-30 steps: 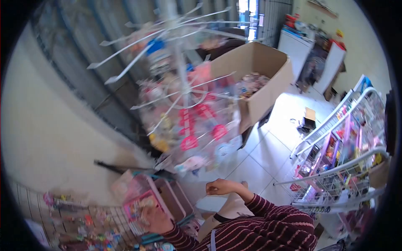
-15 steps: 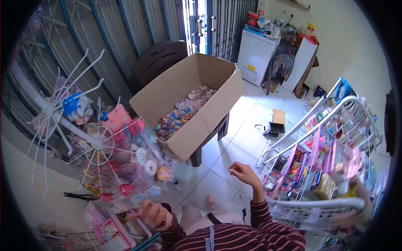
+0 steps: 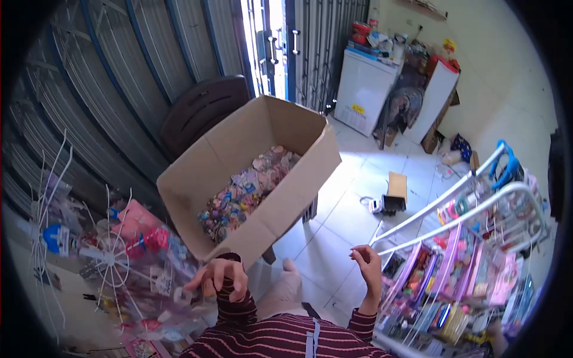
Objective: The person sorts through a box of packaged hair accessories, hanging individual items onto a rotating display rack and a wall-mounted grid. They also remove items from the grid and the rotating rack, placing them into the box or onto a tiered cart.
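My left hand (image 3: 222,278) is raised near the close corner of a big cardboard box (image 3: 280,209), its fingers loosely bent and apart, with nothing visible in them. To the right, my right hand (image 3: 367,266) hangs in the air above the tiled floor, thumb and fingers a little apart and holding nothing. Inside the box lies a heap of small colourful packaged trinkets (image 3: 253,185). A white wire display rack (image 3: 112,259) hung with bagged accessories stands to the left of my left hand. Nearest my right hand is a white metal rack (image 3: 444,230) with pink and purple trays.
Behind the box is a dark brown plastic chair (image 3: 206,110) against the folding metal shutter (image 3: 161,53). A white freezer (image 3: 367,89) stands at the back. On the floor (image 3: 334,238) sits a small black container (image 3: 394,204) beside a piece of cardboard (image 3: 397,184).
My view has shifted, and the box appears nearer and further left. My left hand now shows close to the box's corner. My right hand has turned more upright, further right.
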A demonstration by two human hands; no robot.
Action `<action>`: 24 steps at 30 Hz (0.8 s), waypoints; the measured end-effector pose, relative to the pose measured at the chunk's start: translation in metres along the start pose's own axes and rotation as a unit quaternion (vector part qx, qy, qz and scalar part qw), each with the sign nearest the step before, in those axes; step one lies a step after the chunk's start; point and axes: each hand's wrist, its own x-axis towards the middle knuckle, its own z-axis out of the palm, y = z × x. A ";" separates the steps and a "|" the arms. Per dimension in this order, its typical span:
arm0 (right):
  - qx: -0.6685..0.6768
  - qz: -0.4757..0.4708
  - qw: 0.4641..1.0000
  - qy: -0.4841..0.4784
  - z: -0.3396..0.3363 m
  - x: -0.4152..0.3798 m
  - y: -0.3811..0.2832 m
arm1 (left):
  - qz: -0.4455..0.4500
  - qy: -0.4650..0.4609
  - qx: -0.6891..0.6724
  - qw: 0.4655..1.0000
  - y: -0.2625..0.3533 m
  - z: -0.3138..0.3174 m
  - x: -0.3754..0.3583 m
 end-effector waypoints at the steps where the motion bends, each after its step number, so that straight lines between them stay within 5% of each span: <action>1: -0.012 -0.011 1.000 -0.006 0.005 0.020 -0.008 | -0.009 0.024 0.025 0.999 0.010 -0.006 0.003; 9: 0.052 -0.115 0.988 -0.091 0.075 0.174 -0.076 | 0.095 0.224 0.217 0.945 0.086 -0.060 -0.002; 11: 0.023 -0.151 0.982 -0.114 0.092 0.202 -0.090 | 0.093 0.444 0.302 0.838 0.096 -0.073 -0.006; 12: -0.008 -0.191 0.972 -0.136 0.101 0.216 -0.101 | 0.094 0.460 0.300 0.831 0.098 -0.077 -0.006; 14: -0.046 -0.252 0.947 -0.193 0.120 0.250 -0.123 | 0.047 0.678 0.375 0.631 0.108 -0.097 -0.006; 15: -0.070 -0.264 0.929 -0.250 0.132 0.270 -0.136 | 0.052 0.683 0.379 0.622 0.115 -0.113 -0.005; 17: -0.131 -0.317 0.870 -0.355 0.166 0.318 -0.154 | -0.076 0.755 0.415 0.502 0.132 -0.151 -0.002; 21: -0.248 -0.368 0.733 -0.516 0.266 0.407 -0.154 | -0.293 0.782 0.428 0.345 0.155 -0.236 -0.055; 24: -0.449 -0.373 0.603 -0.544 0.349 0.457 -0.090 | -0.329 0.778 0.435 0.312 0.141 -0.295 -0.130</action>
